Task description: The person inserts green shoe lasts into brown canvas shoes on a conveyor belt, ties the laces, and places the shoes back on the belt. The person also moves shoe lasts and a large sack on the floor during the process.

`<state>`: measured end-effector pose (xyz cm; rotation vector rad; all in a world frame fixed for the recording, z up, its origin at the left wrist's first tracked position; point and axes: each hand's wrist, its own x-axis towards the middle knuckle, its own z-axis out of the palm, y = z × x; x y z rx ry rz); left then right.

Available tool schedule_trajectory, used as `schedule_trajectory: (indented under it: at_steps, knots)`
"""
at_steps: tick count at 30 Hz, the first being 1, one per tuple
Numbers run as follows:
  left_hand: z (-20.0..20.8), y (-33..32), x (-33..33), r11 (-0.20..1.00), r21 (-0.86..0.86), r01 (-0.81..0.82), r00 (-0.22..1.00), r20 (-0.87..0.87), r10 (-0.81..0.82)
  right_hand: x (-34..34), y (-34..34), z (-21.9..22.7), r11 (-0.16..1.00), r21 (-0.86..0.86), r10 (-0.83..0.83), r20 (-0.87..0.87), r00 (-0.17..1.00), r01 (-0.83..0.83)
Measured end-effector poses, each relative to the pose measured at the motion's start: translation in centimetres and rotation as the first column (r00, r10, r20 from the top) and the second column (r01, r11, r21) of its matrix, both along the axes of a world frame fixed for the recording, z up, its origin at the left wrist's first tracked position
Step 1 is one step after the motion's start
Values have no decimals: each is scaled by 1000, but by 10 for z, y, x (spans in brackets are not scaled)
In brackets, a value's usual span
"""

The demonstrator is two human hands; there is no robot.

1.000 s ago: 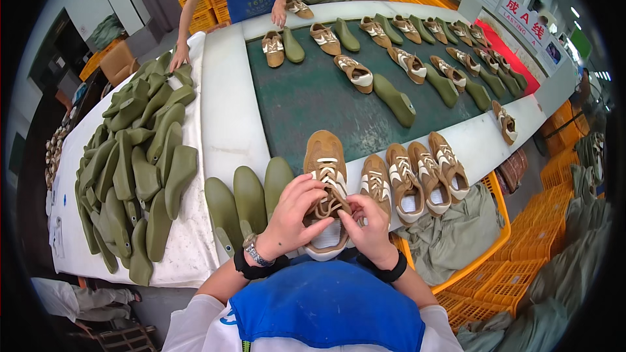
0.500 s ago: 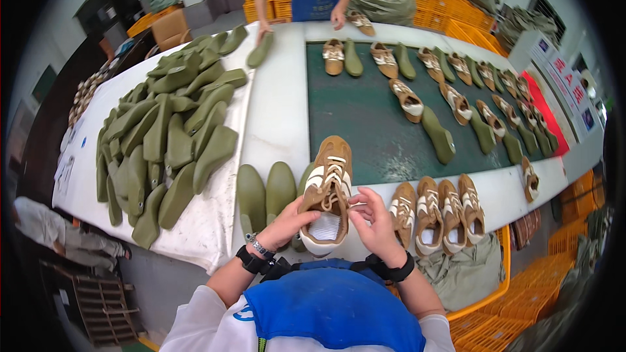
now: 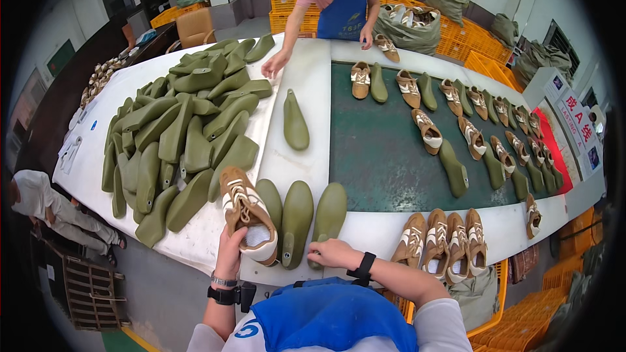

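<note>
Near the table's front edge, my left hand (image 3: 229, 251) is closed on a brown and white sneaker (image 3: 246, 214), its thumb at the heel opening. The sneaker is tilted, toe pointing away from me, and partly covers a green shoe last (image 3: 269, 199). Beside it stand a second last (image 3: 297, 216) and a third last (image 3: 330, 208). My right hand (image 3: 331, 254) has its fingers closed at the near end of the third last; the fingertips are partly hidden. Another last (image 3: 295, 124) lies farther off on the white tabletop.
A large pile of green lasts (image 3: 189, 124) fills the left. Several sneakers (image 3: 450, 242) stand front right. Sneakers and lasts line the green conveyor belt (image 3: 378, 156). Opposite, a co-worker in a blue apron (image 3: 342, 16) reaches toward the pile. Orange crates (image 3: 482, 68) stand behind.
My left hand has carried the sneaker leftward. My right hand has left the sneaker and moved down to the third last. The co-worker has let go of a last, which lies on the tabletop.
</note>
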<state>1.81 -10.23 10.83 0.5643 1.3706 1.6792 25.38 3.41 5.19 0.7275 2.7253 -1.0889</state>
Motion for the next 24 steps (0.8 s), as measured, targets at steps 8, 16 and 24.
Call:
schedule_trajectory:
  at_steps: [8,16,24]
  knots:
    - [0,11,16,998,-46,49,999,-16,-50,40,134,-20,808,338,-522,34,852,482]
    - [26,19,32,991,-86,107,994,-11,-108,113,239,-59,703,485,-670,208,712,520]
    - [38,53,39,975,-100,200,978,-40,-204,118,254,-75,643,520,-723,170,670,562]
